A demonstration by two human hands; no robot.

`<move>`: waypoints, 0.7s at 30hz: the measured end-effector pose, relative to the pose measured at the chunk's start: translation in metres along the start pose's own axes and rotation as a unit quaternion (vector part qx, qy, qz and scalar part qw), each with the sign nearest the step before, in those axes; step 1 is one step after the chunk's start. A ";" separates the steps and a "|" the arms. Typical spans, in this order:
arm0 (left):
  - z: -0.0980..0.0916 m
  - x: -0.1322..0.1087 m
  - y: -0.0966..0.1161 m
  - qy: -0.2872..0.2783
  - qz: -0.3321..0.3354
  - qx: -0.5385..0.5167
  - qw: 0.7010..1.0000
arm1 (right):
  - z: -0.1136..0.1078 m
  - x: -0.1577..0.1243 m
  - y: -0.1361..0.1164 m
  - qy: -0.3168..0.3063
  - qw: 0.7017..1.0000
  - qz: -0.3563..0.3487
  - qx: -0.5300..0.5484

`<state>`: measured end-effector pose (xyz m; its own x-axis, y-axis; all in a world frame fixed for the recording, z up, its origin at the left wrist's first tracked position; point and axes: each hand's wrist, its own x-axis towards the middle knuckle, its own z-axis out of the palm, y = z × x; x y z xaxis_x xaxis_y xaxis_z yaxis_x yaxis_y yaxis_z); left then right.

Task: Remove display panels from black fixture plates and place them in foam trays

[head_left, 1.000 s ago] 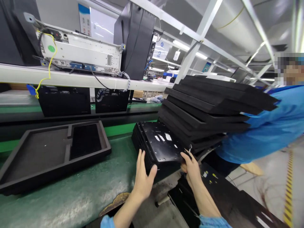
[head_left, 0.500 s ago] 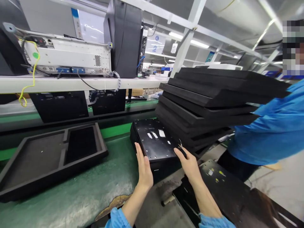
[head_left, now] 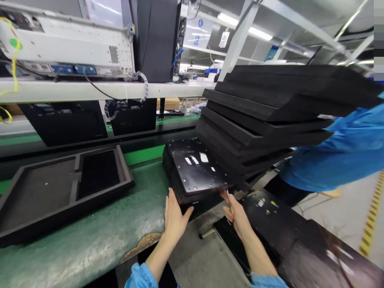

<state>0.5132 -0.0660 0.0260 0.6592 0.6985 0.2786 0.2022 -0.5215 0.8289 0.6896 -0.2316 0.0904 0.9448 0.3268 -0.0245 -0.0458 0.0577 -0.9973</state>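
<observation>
A stack of flat black panels [head_left: 196,176] sits at the green bench's edge. The top one has white labels and small round dots along its rim. My left hand [head_left: 175,218] is at the stack's front left corner, fingers stretched out and thumb apart, holding nothing. Near the front right corner, my right hand [head_left: 237,214] has its fingers curled round slim tweezers [head_left: 228,196], which point up. Its fingertips are close to the stack's lower edge; whether they touch it I cannot tell.
Left on the bench lies a black foam tray [head_left: 73,200] with a dark panel in one compartment. Behind the stack rises a leaning pile of black foam trays [head_left: 270,108]. A person in a blue sleeve [head_left: 336,160] stands at right, beside a dark table [head_left: 288,232].
My right hand has dropped from the top panel's right corner to below its front edge. My left hand has slid lower along the front left corner, its thumb spreading. The view has shifted.
</observation>
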 end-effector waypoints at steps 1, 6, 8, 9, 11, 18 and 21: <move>0.002 0.000 -0.003 0.001 0.010 0.010 1.000 | 0.002 -0.003 0.008 -0.008 1.000 0.012 0.005; 0.005 0.004 -0.013 -0.003 0.011 0.008 1.000 | 0.015 -0.009 0.031 -0.005 0.999 0.039 0.011; 0.005 0.004 -0.014 -0.008 0.002 0.005 1.000 | 0.019 -0.008 0.035 0.002 0.999 0.043 0.017; 0.004 0.004 -0.014 -0.010 -0.002 0.001 1.000 | 0.020 -0.008 0.036 0.003 0.999 0.044 0.020; 0.004 0.003 -0.012 -0.007 -0.006 -0.008 1.000 | 0.020 -0.006 0.038 0.004 0.999 0.044 0.025; 0.006 0.000 -0.002 -0.010 0.009 0.023 1.000 | 0.015 0.002 0.045 0.020 0.999 0.033 0.008; 0.005 -0.003 0.001 -0.009 0.017 0.032 0.999 | 0.013 0.003 0.044 0.020 0.999 0.033 -0.010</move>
<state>0.5150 -0.0714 0.0237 0.6800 0.6703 0.2971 0.2240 -0.5757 0.7864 0.6860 -0.2159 0.0474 0.9524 0.2905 -0.0922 -0.1016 0.0176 -0.9947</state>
